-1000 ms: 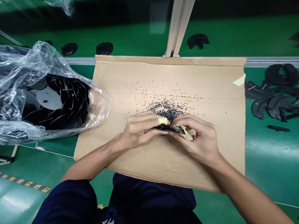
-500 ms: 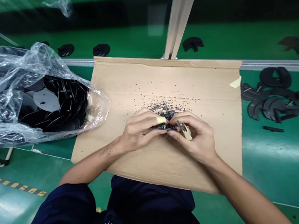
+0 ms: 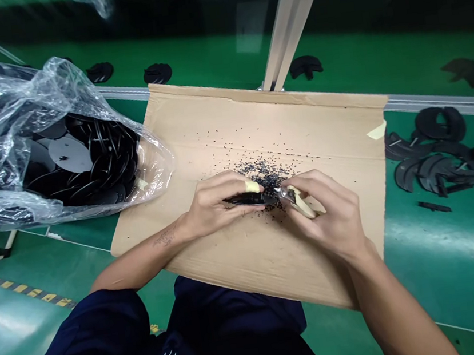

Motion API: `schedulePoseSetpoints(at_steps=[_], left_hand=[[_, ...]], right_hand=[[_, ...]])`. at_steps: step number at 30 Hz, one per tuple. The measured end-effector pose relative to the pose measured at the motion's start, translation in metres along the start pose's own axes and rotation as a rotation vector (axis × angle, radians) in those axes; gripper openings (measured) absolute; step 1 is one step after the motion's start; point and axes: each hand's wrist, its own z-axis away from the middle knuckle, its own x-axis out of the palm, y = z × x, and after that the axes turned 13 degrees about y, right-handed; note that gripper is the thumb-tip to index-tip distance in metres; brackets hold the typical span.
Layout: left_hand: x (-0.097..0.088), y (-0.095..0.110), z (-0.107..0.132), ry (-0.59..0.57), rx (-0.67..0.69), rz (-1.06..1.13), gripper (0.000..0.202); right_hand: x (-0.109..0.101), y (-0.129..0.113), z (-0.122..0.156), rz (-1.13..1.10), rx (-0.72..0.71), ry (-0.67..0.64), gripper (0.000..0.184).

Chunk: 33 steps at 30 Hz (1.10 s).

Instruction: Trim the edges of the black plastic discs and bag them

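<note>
Cardboard (image 3: 194, 113) lies under scattered black bits (image 3: 262, 168). I see the left hand (image 3: 216, 203) pinching a black disc (image 3: 248, 199) above them, the right hand (image 3: 331, 209) wrapped around pliers (image 3: 303, 206) beside its edge; a slipping pinch could let the tips nick the left hand

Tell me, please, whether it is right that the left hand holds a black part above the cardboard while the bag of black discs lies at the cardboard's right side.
Not quite: the head view shows the bag of black discs at the left side of the cardboard. The left hand does hold a black part above the cardboard.
</note>
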Motion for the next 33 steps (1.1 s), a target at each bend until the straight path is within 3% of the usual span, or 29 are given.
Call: schedulePoseSetpoints(at_steps=[5,33], left_hand=[[-0.0001,-0.0020,-0.0001,-0.009,0.017,0.039,0.022],[0.0026,-0.0045,0.0018,-0.014,0.035,0.077,0.018]], right_hand=[[0.0020,0.0042,0.0028,0.131,-0.117,-0.031,0.018],[-0.0038,0.0017,0.0073,0.349,-0.245,-0.056,0.019]])
